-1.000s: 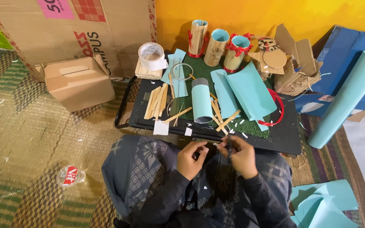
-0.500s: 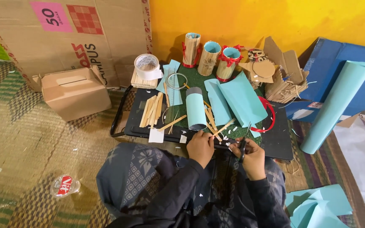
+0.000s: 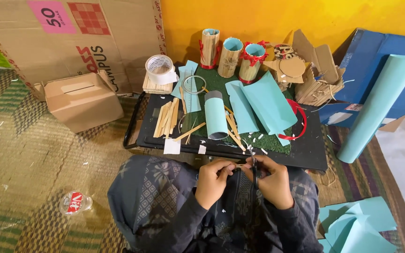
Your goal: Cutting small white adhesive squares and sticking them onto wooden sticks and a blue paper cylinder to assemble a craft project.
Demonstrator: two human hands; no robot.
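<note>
My left hand (image 3: 213,180) pinches one end of a thin wooden strip (image 3: 241,165) just in front of the black tray table (image 3: 312,152). My right hand (image 3: 272,180) grips black scissors (image 3: 254,169) whose blades meet the strip near its other end. Both hands sit close together over my lap, which is covered in dark patterned cloth. On the tray lie a light blue paper-wrapped tube (image 3: 215,121), loose wooden strips (image 3: 166,119) and folded blue paper sheets (image 3: 263,103) on a green mat.
Three stick-covered cups with red ribbon (image 3: 230,55) stand at the tray's back. A tape roll (image 3: 160,68), a small cardboard box (image 3: 81,99), a big carton (image 3: 71,37), a rolled blue sheet (image 3: 376,107) and cardboard pieces (image 3: 312,75) surround it. A plastic cup (image 3: 75,203) lies on the woven mat.
The view has shifted slightly. My hands moved a little nearer my body and closer together, still working the strip with the scissors.
</note>
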